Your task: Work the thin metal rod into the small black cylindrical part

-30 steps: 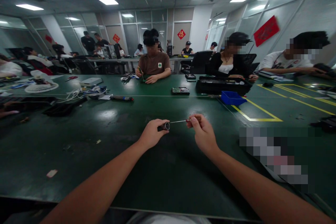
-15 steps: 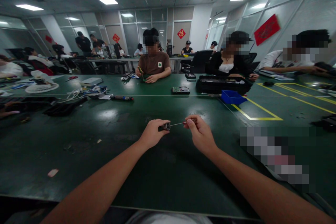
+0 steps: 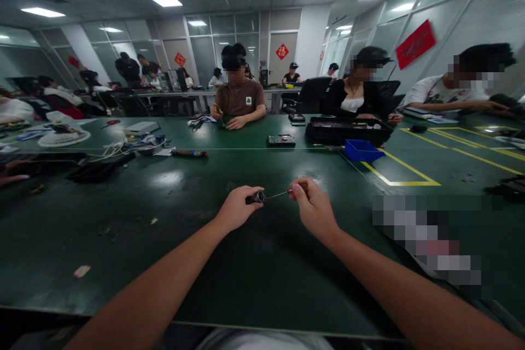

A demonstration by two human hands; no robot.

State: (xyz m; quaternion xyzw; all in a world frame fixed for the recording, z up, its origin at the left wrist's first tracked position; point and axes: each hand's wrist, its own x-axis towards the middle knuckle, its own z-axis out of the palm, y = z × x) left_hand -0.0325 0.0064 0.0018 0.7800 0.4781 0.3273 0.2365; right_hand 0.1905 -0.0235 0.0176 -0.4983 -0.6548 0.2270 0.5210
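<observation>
My left hand [image 3: 238, 208] is closed around a dark cylindrical part [image 3: 258, 197], whose round, hollow-looking end faces right. Opposite it, my right hand [image 3: 312, 203] pinches the handle of a thin screwdriver [image 3: 279, 194]. The metal shaft points left, and its tip is at or just beside the open end of the cylinder; whether it touches cannot be made out. Both hands are held above the green table [image 3: 229, 290]. My fingers hide most of the cylinder and much of the screwdriver handle.
Ahead lie a circuit-board device [image 3: 281, 140], a black housing [image 3: 348, 131] and a blue bin [image 3: 363, 150]. A dark tool [image 3: 188, 153], cables [image 3: 118, 146] and black trays [image 3: 98, 168] are on the left. Across the table a person [image 3: 240, 95] handles a small tool.
The screwdriver is tilted slightly more, its handle end a little higher. My left hand keeps its hold on the cylinder, and the whole view has shifted very slightly.
</observation>
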